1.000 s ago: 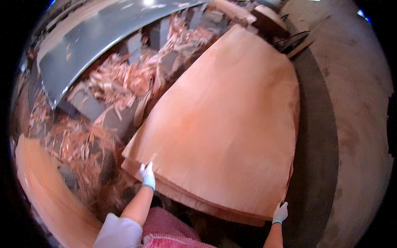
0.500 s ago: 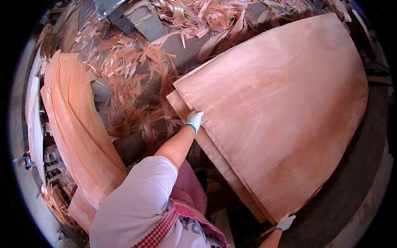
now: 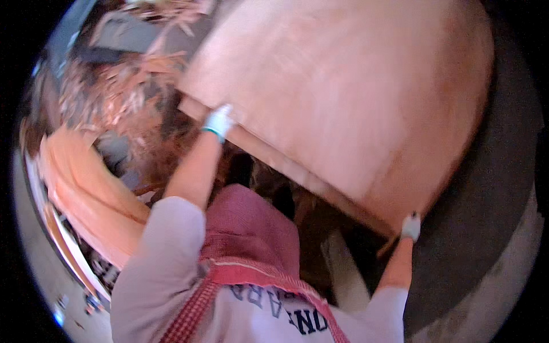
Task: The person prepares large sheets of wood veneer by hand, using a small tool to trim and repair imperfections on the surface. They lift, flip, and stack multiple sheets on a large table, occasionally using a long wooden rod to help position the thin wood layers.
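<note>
Head view: big thin reddish-brown wood veneer sheet (image 3: 343,97) mid-carry.
Gloved left hand (image 3: 219,122) and right hand (image 3: 410,226) pinch its near edge; so floppy it could crack or slip off.

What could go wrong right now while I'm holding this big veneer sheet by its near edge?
The veneer sheet is wide and thin, gripped only at its near edge by the left hand and the right hand, so it might sag, crack or slip. Its edge may cut or splinter through the gloves. Wood scraps lie close by, so it might snag.
</note>
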A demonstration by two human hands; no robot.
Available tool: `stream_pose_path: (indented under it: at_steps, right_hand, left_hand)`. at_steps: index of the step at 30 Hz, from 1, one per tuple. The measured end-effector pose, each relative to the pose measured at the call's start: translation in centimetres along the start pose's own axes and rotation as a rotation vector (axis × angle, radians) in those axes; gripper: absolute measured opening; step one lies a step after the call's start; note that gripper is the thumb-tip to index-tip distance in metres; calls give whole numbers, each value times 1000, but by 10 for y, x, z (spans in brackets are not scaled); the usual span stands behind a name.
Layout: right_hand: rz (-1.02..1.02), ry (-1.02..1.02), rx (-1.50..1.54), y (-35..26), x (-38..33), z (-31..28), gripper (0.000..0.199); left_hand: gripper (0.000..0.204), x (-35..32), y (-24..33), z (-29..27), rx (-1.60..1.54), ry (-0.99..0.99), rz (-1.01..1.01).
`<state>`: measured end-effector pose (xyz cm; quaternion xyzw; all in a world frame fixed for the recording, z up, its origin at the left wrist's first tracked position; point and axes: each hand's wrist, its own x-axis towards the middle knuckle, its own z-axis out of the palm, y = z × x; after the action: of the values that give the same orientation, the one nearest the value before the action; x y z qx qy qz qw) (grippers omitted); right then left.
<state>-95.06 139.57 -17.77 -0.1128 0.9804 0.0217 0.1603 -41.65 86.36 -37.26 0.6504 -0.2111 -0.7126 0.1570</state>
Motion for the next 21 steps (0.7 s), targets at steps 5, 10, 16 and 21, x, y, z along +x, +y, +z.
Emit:
stream_pose_path:
  at_steps: [5, 10, 16, 21]
  right_hand:
    - [284, -72, -259, -29, 15, 18, 46]
    - [335, -41, -223, 5, 36, 55, 45]
    - [327, -144, -221, 15, 42, 64, 43]
    - [380, -227, -177, 20, 54, 77, 45]
  left_hand:
    - [48, -7, 11, -31, 154, 37, -30]
    - [23, -9, 6, -7, 369, 240, 172]
    - [30, -17, 1, -9, 526, 348, 205]
    - [35, -18, -9, -1, 714, 541, 403]
